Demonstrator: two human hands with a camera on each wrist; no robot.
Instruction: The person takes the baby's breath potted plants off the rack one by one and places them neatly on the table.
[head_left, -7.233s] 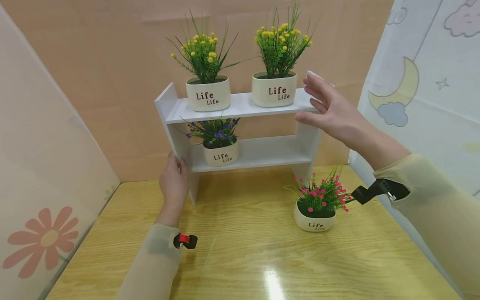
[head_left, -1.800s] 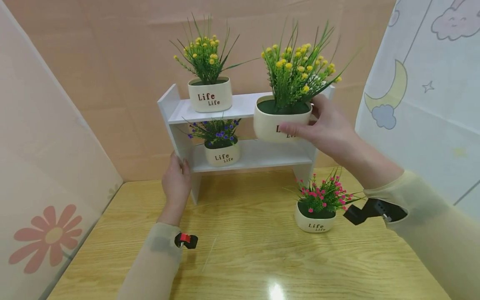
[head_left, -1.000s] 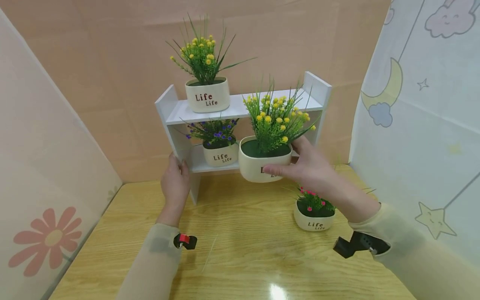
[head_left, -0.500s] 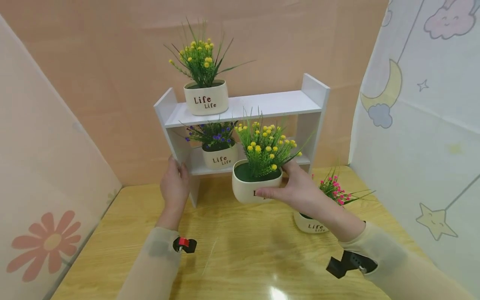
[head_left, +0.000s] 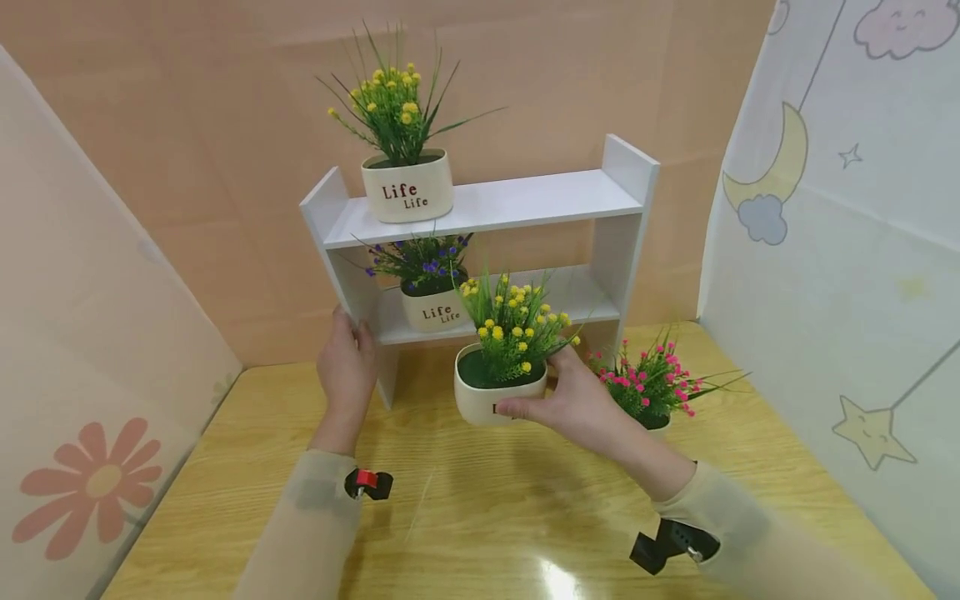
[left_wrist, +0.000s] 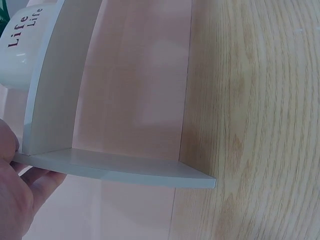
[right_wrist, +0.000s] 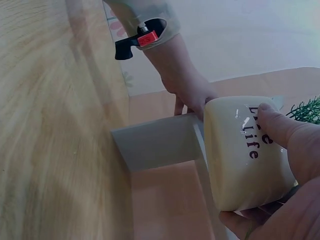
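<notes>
In the head view my left hand (head_left: 348, 371) grips the left side panel of a white two-tier shelf (head_left: 547, 200); the left wrist view shows the fingers behind that panel (left_wrist: 125, 167). My right hand (head_left: 577, 408) holds a cream pot of yellow flowers (head_left: 498, 398), thumb across its printed front, raised off the table before the lower tier. The right wrist view shows the same pot (right_wrist: 235, 165) from its side, with the fingers partly hidden. Another yellow-flowered pot (head_left: 408, 190) stands on the top tier at left. Below it sits a purple-flowered pot (head_left: 435, 310), slightly overlapped by the held plant.
A pink-flowered pot (head_left: 652, 383) stands on the wooden table (head_left: 450, 533) at right, partly hidden behind my right hand and wrist. Cloth walls enclose the back and both sides; the right one (head_left: 840, 292) bears a moon and a star.
My right hand has taken the right-hand yellow-flowered pot off the top tier and brought it down and leftward, in front of the lower tier. The left hand stays at the panel.
</notes>
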